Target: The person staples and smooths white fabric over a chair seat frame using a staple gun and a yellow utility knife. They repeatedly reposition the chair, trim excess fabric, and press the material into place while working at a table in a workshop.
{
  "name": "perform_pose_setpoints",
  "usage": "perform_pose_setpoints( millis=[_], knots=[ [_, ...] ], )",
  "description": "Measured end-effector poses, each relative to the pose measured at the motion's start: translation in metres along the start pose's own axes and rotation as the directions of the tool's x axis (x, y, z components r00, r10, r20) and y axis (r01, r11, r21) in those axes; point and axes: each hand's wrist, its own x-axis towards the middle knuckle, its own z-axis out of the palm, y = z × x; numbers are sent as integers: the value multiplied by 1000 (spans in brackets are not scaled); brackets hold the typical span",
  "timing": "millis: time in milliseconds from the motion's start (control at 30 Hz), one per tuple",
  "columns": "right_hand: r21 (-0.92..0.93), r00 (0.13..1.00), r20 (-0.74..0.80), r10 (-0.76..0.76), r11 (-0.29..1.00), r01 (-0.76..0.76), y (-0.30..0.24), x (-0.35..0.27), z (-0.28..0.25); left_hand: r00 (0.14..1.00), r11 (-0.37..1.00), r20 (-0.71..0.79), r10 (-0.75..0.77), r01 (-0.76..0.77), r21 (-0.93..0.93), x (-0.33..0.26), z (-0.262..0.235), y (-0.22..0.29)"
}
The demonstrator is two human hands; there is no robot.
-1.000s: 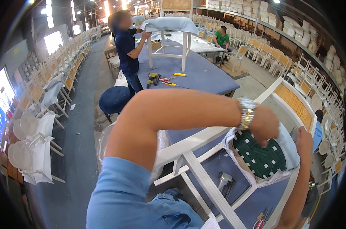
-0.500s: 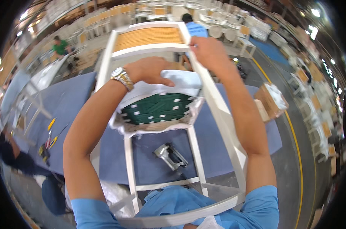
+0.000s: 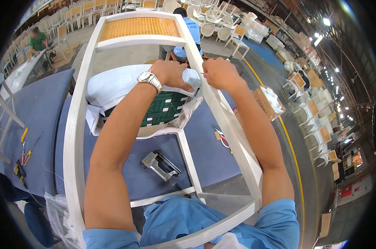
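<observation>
While tilting back, both hands stay on fabric (image 3: 113, 85).

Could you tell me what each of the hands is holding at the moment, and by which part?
The left hand presses the white fabric at its edge. The right hand pinches the same fabric's corner against the white chair frame.

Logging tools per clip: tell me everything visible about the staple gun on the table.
The staple gun is a grey metal, pistol-shaped tool with dark parts, lying on its side on the blue-covered table. It sits inside the white chair frame, between its rails. A dark hose seems to leave its lower end. Neither hand touches it.
</observation>
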Motion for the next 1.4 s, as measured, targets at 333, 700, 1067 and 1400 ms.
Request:
perform_pose_setpoints(
  millis=[333,700,1067,1400],
  knots=[
    [-94,992,-49,-114,990,109,-15,19,10,997,999,-62,47,-48,-22,2,5,-5],
    [-162,993,-67,-101,983,89,-27,12,41,1000,1000,27,-11,12,-11,-5,-2,-1],
    [25,991,-114,-73,997,77,-7,16,38,999,1000,33,-13,13,0,-9,-8,2],
    [-159,997,-53,-48,987,39,-14,18,14,999,999,28,-34,34,-18,-8,-5,2]
  ],
)
